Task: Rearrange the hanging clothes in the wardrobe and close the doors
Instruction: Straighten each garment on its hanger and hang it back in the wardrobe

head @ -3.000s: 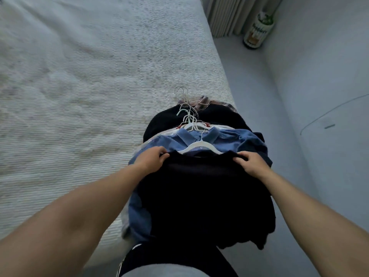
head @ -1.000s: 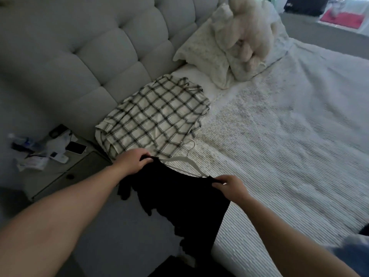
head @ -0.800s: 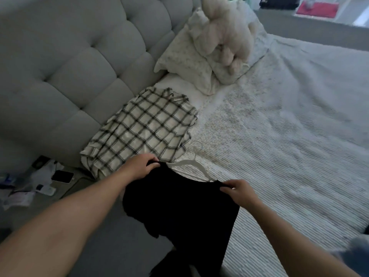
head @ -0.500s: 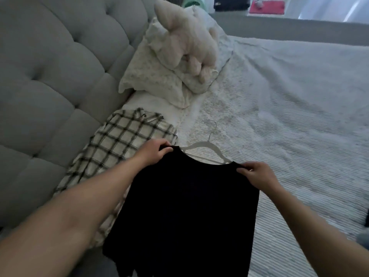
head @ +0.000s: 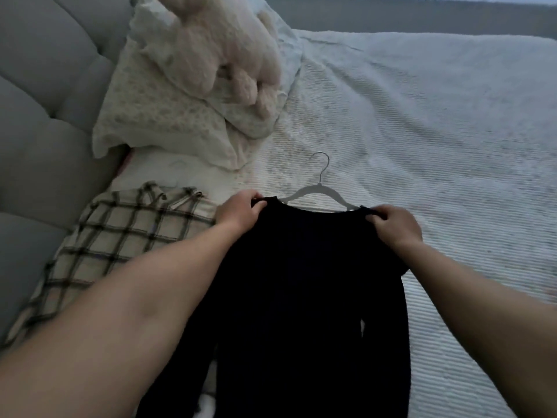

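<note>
I see my left hand (head: 238, 211) and right hand (head: 393, 226) each pinching a shoulder of the black top (head: 310, 291). It hangs on a white hanger (head: 319, 191) over the bed (head: 437, 131), beside a plaid shirt (head: 120, 233).

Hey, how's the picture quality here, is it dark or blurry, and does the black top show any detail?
Head view: dim, flat light, no glare; the black top reads as a near-featureless dark mass; the plush toy at the top looks soft and smeared; wide-angle stretch enlarges the forearms at the bottom corners.
</note>
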